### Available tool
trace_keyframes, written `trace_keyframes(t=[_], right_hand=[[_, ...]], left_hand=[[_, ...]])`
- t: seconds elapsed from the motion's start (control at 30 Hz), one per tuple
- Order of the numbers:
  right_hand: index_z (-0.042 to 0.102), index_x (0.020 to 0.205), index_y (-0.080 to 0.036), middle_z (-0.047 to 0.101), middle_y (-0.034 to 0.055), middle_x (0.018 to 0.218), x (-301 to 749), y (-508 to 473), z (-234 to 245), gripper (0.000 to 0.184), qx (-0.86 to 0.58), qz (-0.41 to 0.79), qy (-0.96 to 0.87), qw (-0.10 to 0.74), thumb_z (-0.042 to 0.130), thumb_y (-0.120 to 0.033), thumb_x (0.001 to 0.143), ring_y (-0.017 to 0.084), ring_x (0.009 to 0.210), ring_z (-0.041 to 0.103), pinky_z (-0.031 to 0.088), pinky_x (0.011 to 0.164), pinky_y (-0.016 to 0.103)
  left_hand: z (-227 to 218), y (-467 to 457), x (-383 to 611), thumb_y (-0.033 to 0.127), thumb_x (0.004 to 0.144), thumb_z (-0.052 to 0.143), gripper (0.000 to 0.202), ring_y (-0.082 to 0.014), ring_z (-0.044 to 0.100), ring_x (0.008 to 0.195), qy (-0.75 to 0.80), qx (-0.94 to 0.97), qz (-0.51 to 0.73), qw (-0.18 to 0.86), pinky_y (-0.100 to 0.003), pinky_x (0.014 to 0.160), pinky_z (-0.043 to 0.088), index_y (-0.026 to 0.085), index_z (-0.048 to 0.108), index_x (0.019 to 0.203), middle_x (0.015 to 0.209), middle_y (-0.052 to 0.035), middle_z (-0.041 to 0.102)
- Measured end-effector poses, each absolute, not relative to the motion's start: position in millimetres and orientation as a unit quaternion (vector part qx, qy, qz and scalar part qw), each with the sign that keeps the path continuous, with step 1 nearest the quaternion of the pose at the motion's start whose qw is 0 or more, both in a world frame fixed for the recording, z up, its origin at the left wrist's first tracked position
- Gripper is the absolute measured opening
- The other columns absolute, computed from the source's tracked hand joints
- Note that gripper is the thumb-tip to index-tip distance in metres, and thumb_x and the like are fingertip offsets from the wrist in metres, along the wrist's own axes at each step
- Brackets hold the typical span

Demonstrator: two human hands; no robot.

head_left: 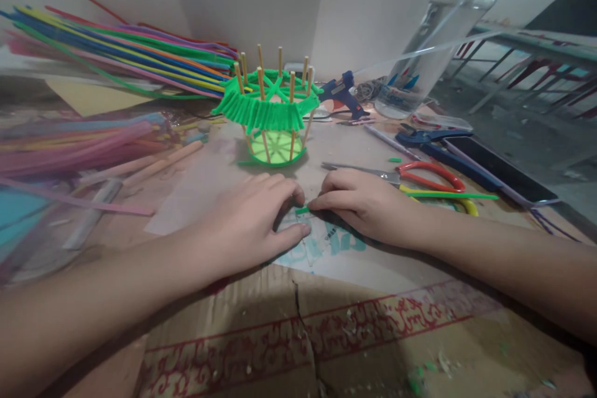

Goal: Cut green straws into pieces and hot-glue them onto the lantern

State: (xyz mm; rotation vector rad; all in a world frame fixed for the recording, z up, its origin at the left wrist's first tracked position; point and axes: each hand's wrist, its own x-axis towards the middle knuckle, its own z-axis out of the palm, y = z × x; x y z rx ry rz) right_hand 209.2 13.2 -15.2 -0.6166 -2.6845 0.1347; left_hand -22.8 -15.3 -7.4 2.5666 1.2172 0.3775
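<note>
My left hand (261, 211) rests over the white sheet, thumb and fingers apart around a short piece of green pipe cleaner (302, 211). At that piece's right end, the fingertips of my right hand (359, 202) are pressed together and appear to pinch it. Just beyond both hands stands a small round structure (273, 109) of wooden sticks, with a green pipe-cleaner band near the top and a yellow-green base. Scissors (431, 175) with a red handle lie past my right hand, partly hidden by it. A longer green pipe cleaner (454, 195) crosses beside them.
Colourful pipe cleaners (140, 53) are heaped at the back left, with blurred pink ones (93, 146) nearer. A blue glue gun (342, 96) and a clear plastic bottle (420, 56) stand behind. To the right lie blue-handled pliers (448, 152) and a phone (499, 168).
</note>
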Motion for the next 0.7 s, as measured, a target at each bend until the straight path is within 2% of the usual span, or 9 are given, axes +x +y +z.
trace_keyframes(t=[0.7], right_hand=[[0.073, 0.101, -0.013, 0.062, 0.0090, 0.085, 207.6, 14.7, -13.1, 0.026, -0.216, 0.062, -0.955, 0.192, 0.048, -0.013, 0.096, 0.018, 0.078, 0.058, 0.046, 0.069, 0.029]], left_hand=[[-7.2, -16.2, -23.5, 0.045, 0.088, 0.057, 0.028, -0.0240, 0.055, 0.090, 0.422, 0.889, 0.118, 0.131, -0.036, 0.073, 0.042, 0.021, 0.056, 0.101, 0.093, -0.0048, 0.060]])
